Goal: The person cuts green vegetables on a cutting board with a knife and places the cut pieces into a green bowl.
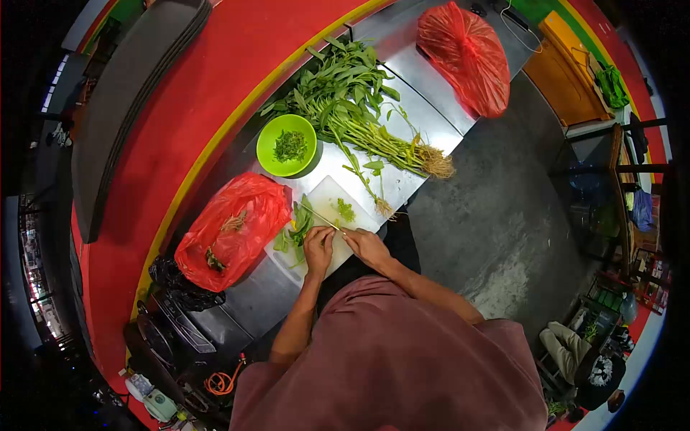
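Observation:
My right hand (366, 248) is closed round the handle of a knife (316, 215), whose thin blade points up and left across the white cutting board (325, 191). My left hand (318, 250) has its fingers curled on leafy green stems, right beside the blade. The stems' leaves (300, 223) spread over the board's left side. A small pile of chopped green stems (346, 210) lies beyond the knife. Farther back, a lime-green bowl (265, 152) holds finely cut greens (290, 146). Exactly where the blade meets the stems is hidden by my fingers.
A big bunch of rooted leafy greens (352, 100) lies across the steel table (420, 108). An opened red plastic bag (248, 248) with root scraps sits left of the board. Another red bag (467, 61) stands far right. A seated person (568, 348) is at lower right.

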`<state>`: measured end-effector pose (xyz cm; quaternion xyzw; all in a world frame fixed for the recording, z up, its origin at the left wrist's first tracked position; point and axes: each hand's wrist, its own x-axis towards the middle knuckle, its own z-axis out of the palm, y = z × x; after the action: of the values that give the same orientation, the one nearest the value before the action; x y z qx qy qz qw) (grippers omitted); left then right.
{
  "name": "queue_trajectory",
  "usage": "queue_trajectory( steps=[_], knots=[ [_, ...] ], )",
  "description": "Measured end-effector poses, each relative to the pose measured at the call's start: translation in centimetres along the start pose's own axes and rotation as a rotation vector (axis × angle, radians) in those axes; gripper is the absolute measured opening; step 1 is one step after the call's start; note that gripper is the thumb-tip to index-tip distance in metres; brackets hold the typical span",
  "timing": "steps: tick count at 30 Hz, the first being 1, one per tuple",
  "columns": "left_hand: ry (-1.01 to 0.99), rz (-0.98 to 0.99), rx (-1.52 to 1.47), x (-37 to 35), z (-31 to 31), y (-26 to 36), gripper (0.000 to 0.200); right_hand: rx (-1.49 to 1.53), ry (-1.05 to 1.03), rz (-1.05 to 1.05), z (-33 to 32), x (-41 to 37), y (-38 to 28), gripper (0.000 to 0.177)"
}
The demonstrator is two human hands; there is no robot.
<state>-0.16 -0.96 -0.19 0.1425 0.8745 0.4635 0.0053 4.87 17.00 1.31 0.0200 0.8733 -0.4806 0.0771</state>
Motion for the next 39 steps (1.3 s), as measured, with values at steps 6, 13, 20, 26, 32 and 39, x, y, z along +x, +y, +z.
queue_trajectory(
  steps=[6,13,20,26,32,39],
  knots=[
    [0.001,0.004,0.028,0.0,-0.1,0.2,0.013,-0.085,0.003,-0.019,0.5,0.8,-0.3,0.032],
    [0.015,-0.05,-0.033,0.1,-0.1,0.2,0.01,0.025,0.012,0.007,-0.3,-0.2,-0.8,0.034],
    [0.037,-0.031,-0.01,0.0,0.1,0.1,0.009,-0.059,-0.002,-0.023,0.8,0.6,0.1,0.034],
    [0.01,-0.038,0.012,0.1,-0.2,0.0,0.011,-0.004,0.008,-0.018,0.2,0.2,-0.3,0.034],
    [0.018,-0.028,0.0,0.0,0.0,0.0,0.011,-0.029,0.001,-0.029,0.3,0.2,0.0,0.034],
    [0.032,0.03,-0.003,-0.4,0.0,0.3,0.014,-0.042,0.033,-0.041,0.7,0.6,0.0,0.035]
  ],
)
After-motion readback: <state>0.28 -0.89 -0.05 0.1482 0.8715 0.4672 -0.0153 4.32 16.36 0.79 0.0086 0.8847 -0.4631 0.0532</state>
